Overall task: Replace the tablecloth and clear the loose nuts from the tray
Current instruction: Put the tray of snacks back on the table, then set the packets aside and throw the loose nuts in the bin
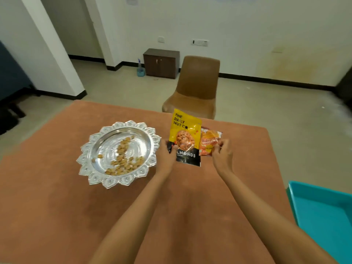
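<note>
left hand (167, 157) grips almond packet (187, 136), right hand (222, 155) pinches orange packet (208, 143); silver tray (114, 182) holds loose nuts (122, 159).

White walls (247, 25); beige floor (118, 86); brown chair (196, 84); dark cabinet (161, 62).

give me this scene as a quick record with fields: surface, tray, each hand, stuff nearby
surface: orange-brown tablecloth covering the table
tray: silver scalloped tray on the cloth, to the left of both hands, with loose nuts in it
left hand: grips the yellow almonds packet, held upright
right hand: pinches the orange packet, beside the yellow one
nearby: teal bin at the right edge, brown chair beyond the table
</note>
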